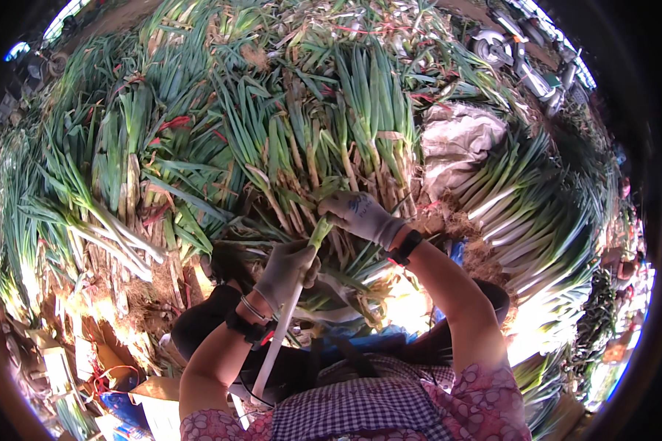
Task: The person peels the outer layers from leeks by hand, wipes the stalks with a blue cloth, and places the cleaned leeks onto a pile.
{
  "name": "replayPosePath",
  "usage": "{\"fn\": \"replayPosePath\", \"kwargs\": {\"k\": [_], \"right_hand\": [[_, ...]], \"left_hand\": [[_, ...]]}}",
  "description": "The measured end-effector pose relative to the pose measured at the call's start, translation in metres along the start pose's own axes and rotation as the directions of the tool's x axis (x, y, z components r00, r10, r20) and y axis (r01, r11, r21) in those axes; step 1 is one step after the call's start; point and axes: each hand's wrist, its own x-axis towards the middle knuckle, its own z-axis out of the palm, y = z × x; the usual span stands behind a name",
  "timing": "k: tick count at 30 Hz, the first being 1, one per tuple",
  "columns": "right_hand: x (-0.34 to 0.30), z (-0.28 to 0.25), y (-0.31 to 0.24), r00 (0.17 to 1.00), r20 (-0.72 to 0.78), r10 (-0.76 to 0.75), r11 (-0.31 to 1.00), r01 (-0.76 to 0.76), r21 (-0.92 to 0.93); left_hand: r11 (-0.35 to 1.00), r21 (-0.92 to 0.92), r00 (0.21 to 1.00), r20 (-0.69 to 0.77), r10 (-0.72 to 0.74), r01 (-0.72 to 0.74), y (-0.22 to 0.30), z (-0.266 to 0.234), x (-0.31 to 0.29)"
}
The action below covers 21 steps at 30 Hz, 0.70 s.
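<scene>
A long green onion [278, 339] slants across my lap, its white stalk running down toward my apron. My left hand [284, 275], in a pale work glove, is closed around the upper part of the stalk. Just above it, my gloved right hand [360, 216] has its fingers pinched at the green leaf end, where the stalk turns from white to green. Exactly which leaves lie between the right fingers is partly hidden. Untrimmed green onions [290, 158] with brown, dry outer leaves lie directly beyond both hands.
Cleaned green onions [518, 228] with bright white stalks form a row at the right, beside a crumpled pale sack [460, 143]. More piled onions [103, 162] cover the left. Cardboard boxes [158, 400] stand at the lower left. A parked scooter [526, 66] is at the far right.
</scene>
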Motion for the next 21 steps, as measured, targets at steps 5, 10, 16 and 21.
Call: {"fn": "replayPosePath", "kwargs": {"k": [5, 10, 16, 21], "right_hand": [[-0.004, -0.004, 0.011, 0.995, -0.009, -0.099, 0.994, 0.099, -0.054], [-0.011, 0.02, 0.004, 0.991, 0.03, 0.132, 0.975, -0.124, -0.183], [-0.031, -0.003, 0.045, 0.48, -0.424, 0.768, 0.618, -0.728, 0.297], [-0.071, 0.008, 0.01, 0.498, 0.065, 0.865, 0.458, -0.835, 0.306]], "left_hand": [[0.999, -0.012, 0.999, 0.012, -0.035, 0.035, -0.002, 0.001, 0.001], [0.989, -0.131, 0.997, 0.036, -0.071, 0.075, -0.008, -0.003, 0.001], [0.954, -0.256, 0.987, 0.07, -0.145, 0.158, 0.005, 0.001, -0.004], [0.963, -0.264, 0.997, -0.047, -0.066, 0.052, 0.02, -0.015, -0.011]]}}
